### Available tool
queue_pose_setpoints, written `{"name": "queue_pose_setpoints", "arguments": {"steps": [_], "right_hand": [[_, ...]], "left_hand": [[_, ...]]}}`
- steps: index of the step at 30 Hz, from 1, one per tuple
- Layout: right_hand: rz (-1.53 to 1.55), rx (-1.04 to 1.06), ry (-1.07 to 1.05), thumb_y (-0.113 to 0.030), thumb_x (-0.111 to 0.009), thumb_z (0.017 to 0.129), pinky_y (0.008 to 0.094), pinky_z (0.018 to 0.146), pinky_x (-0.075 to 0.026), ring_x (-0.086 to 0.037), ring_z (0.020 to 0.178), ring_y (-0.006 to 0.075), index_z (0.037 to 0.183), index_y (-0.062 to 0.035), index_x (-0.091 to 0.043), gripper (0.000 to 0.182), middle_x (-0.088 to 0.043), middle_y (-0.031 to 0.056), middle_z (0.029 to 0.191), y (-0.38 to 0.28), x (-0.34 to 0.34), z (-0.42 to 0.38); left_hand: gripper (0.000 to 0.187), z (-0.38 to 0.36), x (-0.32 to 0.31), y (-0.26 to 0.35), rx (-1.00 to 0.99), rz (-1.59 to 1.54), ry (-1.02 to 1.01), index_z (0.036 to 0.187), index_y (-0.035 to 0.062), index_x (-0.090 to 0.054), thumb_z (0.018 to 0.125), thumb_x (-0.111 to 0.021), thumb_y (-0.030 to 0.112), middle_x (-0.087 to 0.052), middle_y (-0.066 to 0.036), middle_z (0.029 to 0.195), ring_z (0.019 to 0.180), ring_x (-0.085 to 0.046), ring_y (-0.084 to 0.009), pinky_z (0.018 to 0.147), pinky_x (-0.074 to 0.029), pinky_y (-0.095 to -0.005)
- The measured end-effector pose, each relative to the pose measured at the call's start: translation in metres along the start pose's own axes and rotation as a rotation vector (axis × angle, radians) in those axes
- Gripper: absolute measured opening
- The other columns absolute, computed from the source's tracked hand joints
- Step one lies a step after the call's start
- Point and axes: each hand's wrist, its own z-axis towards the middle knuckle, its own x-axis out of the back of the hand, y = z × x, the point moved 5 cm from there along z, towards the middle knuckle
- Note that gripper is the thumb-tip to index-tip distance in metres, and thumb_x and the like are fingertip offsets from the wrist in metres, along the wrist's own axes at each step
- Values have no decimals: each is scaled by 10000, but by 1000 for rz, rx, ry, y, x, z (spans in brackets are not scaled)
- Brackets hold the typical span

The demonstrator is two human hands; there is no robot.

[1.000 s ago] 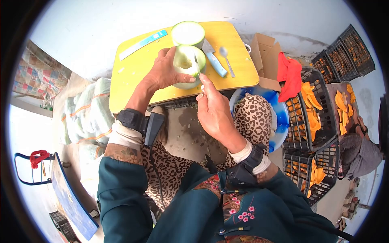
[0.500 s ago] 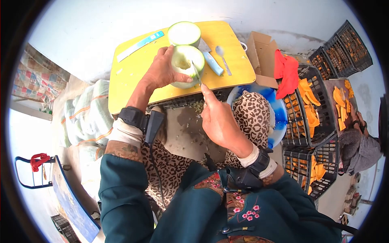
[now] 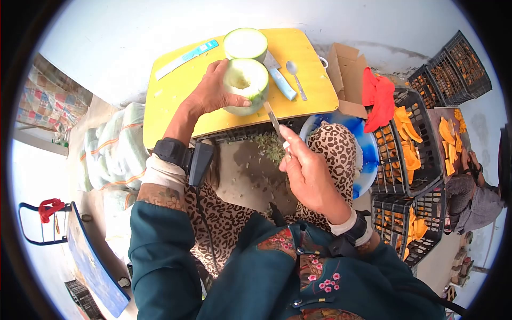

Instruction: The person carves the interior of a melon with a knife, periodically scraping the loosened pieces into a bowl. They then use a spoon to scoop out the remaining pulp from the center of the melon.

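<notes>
My left hand [image 3: 216, 90] grips the left side of a pale green melon half [image 3: 257, 80], cut face up with a hollow in its middle. In my right hand [image 3: 312, 176] is a narrow-bladed knife [image 3: 272, 117], my fingers closed round its handle. The blade points up at the melon's lower right side, just apart from it. Behind stands another melon half [image 3: 245, 42], its cut face whole. Right of the melon lie a blue-handled knife [image 3: 283, 85] and a metal spoon [image 3: 296, 79]. A sheathed blue-and-white knife [image 3: 186, 60] lies at the back left.
The yellow table [image 3: 170, 112] stands against the wall. By its right side are a cardboard box [image 3: 344, 74], a blue-and-white basin [image 3: 373, 154], a red cloth [image 3: 377, 96] and black crates [image 3: 421, 176] with orange pieces. Stuffed sacks [image 3: 117, 149] stand left. Another person's arm [image 3: 472, 162] shows far right.
The knife has come out of the melon's hollow, and my right hand has moved down and right with it. My left hand still holds the melon half.
</notes>
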Motion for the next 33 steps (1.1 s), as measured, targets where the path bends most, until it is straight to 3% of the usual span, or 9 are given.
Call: {"name": "queue_pose_setpoints", "arguments": {"steps": [5, 8, 20, 29, 32, 33], "right_hand": [[31, 58, 84, -38, -423, 970, 301, 648, -483, -597, 665, 166, 1412, -32, -417, 442, -607, 106, 744, 13, -10, 26], [68, 34, 61, 10, -441, 897, 406, 703, -511, -661, 746, 344, 1389, 29, -399, 494, -634, 222, 795, 16, -13, 34], [110, 6, 42, -2, -440, 909, 390, 712, -524, -675, 742, 316, 1403, 8, -392, 496, -647, 196, 792, 24, -16, 40], [126, 102, 63, -2, -443, 907, 391, 693, -516, -660, 729, 311, 1379, 50, -393, 478, -631, 188, 803, 24, -17, 47], [137, 100, 61, -10, -428, 952, 306, 666, -488, -599, 697, 168, 1409, -15, -409, 458, -603, 118, 778, 28, -18, 52], [142, 104, 65, -1, -438, 932, 345, 668, -491, -613, 704, 242, 1391, 9, -409, 460, -608, 158, 781, 27, -17, 54]], "left_hand": [[1257, -1, 1, 0, -4, 16, -19, 1475, -7, -252, 524, -907, 489, -284, -215, 1474, 1376, -314, -366, 1114, -349, -433], [1266, 1, 0, -2, 9, -4, -27, 1477, 1, -253, 506, -916, 471, -291, -215, 1468, 1375, -316, -371, 1113, -353, -438], [1265, 1, 1, 1, 3, -13, -12, 1472, 32, -272, 476, -926, 457, -299, -217, 1458, 1370, -324, -385, 1112, -363, -455], [1230, -2, 2, 4, 1, -8, -2, 1464, 50, -291, 485, -926, 443, -316, -212, 1442, 1358, -344, -383, 1104, -372, -455], [1226, -2, 2, 6, 1, -16, -5, 1464, 51, -291, 489, -926, 437, -319, -211, 1439, 1356, -346, -382, 1102, -374, -455], [1225, -2, 2, 5, -3, -12, -4, 1464, 52, -291, 490, -926, 436, -318, -210, 1438, 1355, -347, -382, 1102, -374, -455]]}}
